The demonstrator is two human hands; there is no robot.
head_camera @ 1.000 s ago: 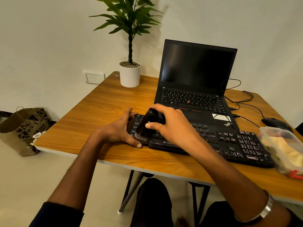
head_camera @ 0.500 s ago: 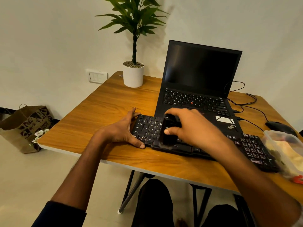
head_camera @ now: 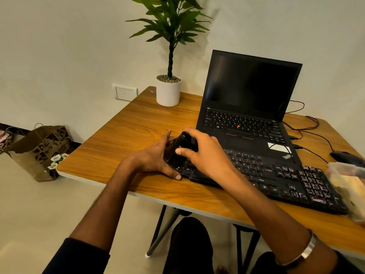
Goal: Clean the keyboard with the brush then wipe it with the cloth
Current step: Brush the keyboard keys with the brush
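A black keyboard [head_camera: 280, 180] lies across the front of the wooden table [head_camera: 126, 139], in front of the laptop. My right hand [head_camera: 205, 155] grips a black brush [head_camera: 178, 149], tilted, with its lower end down on the keys at the keyboard's left end. My left hand [head_camera: 156, 157] rests on the table against the keyboard's left edge, thumb along the front corner and fingers straight behind the brush. A yellow cloth [head_camera: 355, 182] shows blurred inside a clear plastic box [head_camera: 341, 171] at the far right.
An open black laptop [head_camera: 250, 103] stands behind the keyboard. A potted plant [head_camera: 168, 89] is at the back left corner. Cables and a black mouse [head_camera: 343, 155] lie at the right. A paper bag [head_camera: 39, 151] sits on the floor to the left.
The brush swept right along the keys half a second ago, then came back to the keyboard's left end. The left hand has stayed at the left edge. The camera shifted slightly.
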